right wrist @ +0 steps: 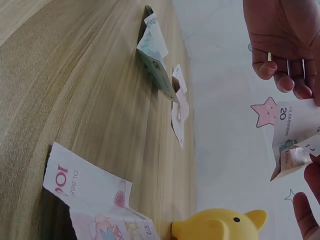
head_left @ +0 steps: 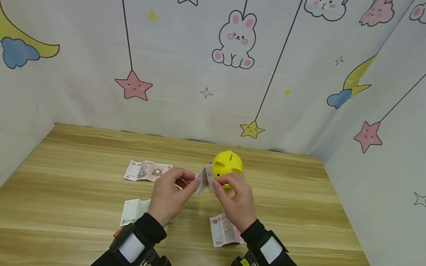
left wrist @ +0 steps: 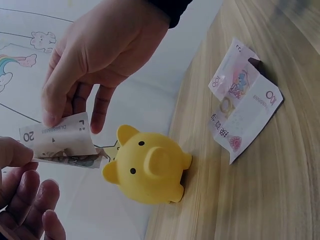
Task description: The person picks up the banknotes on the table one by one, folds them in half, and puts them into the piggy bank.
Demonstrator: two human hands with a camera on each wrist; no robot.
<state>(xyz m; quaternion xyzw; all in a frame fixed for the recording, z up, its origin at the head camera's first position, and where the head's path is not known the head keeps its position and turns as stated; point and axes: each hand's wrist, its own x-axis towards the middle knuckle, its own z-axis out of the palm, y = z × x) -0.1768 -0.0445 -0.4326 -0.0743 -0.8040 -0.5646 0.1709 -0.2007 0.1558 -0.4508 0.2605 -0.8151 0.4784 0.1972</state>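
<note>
Above the table, both hands pinch a creased 20 banknote [head_left: 205,179] between thumb and fingers. My left hand [head_left: 170,195] has its left end, my right hand [head_left: 239,201] its right end. In the left wrist view the banknote [left wrist: 62,140] is folded along its length, "20" showing near my left fingers [left wrist: 17,152]. A yellow piggy bank [head_left: 227,160] with a slot on top stands just beyond my right hand, which partly covers it. Both wrist views also show the piggy bank [left wrist: 152,167], apart from the note.
A creased pink 100 banknote [head_left: 222,231] lies under my right wrist. A greenish banknote [head_left: 133,211] is partly hidden by my left arm, with a small red thing [head_left: 118,232] beside it. Pinkish paper money [head_left: 146,171] lies farther back. Patterned white cloth [head_left: 182,114] encloses the table.
</note>
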